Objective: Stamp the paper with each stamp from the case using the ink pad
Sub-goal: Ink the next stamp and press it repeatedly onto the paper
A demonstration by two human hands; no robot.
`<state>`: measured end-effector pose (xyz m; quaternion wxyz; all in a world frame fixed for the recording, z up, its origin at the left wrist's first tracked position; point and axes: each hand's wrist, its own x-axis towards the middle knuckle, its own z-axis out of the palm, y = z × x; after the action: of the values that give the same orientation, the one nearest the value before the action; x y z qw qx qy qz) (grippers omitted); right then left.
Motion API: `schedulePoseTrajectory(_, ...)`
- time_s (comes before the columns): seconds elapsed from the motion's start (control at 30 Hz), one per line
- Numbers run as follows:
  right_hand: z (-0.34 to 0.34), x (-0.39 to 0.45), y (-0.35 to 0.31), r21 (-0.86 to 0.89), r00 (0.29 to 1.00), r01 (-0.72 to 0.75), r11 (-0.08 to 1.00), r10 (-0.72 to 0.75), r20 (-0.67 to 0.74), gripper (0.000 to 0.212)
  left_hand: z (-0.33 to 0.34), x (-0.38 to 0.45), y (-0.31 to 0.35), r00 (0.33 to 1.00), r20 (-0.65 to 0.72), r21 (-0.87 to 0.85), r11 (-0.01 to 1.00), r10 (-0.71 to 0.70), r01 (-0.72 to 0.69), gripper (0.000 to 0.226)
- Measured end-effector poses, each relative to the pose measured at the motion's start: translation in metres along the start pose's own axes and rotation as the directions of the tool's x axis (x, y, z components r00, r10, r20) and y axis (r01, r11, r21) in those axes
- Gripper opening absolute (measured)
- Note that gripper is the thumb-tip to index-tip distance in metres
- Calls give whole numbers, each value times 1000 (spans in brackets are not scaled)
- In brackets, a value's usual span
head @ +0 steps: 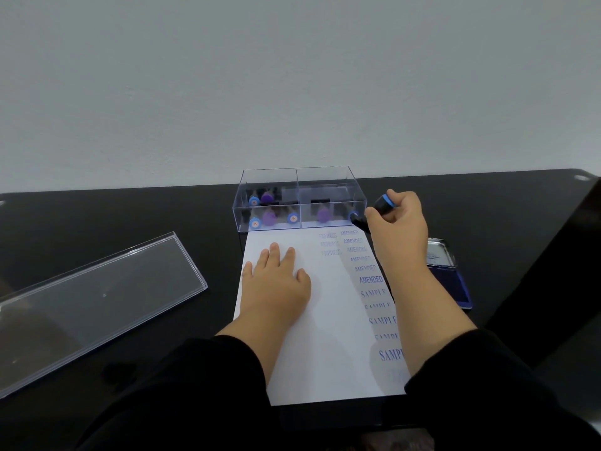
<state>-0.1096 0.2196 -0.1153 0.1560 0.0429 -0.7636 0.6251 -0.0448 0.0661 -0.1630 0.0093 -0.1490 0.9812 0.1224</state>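
Nearest us, our left hand [276, 281] lies flat with straight fingers on the paper [325, 336], pinning it at the desk's [162, 216] front edge. Beyond it, our right hand [398, 222] is clamped round a black, blue-banded stamp [379, 209] at the paper's far right corner, ink pad [450, 281] just right. We should press straight down, not rocking. The open case [299, 200] sits farthest.

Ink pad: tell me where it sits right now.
In the head view, the ink pad lies open on the black table, right of the paper, partly behind the right forearm.
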Motion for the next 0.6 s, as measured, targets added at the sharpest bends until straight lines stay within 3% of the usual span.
schedulePoseTrajectory(0.6,-23,-15,-7,-108,1000,-11,994,9,-20,32,0,0,-1,1000,12,1,1000,-3,3,55)
